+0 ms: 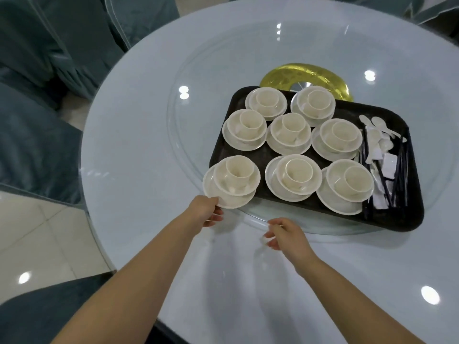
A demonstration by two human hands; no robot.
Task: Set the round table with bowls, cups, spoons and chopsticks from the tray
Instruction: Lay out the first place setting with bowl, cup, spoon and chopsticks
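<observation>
Right hand [285, 234] loose, empty, over pale round tabletop [149, 145]. Left hand [207, 212] pinches rim of cream plate/bowl/cup stack [232, 181], overhanging corner of dark rectangular tray [397, 219] ahead.

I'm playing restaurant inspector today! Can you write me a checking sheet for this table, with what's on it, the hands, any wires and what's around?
Surface: round table with a glass turntable on it.
Job's things: dark tray on the turntable holds eight stacks, each a cup in a bowl on a plate; white spoons and black chopsticks lie at its right end. The nearest-left stack hangs over the tray's edge.
Clutter: gold ring behind the tray.
Hands: left hand holds that stack's plate rim; right hand holds nothing, fingers loosely curled.
Cables: nothing seen.
Surroundings: chairs in grey-blue covers, tiled floor.
</observation>
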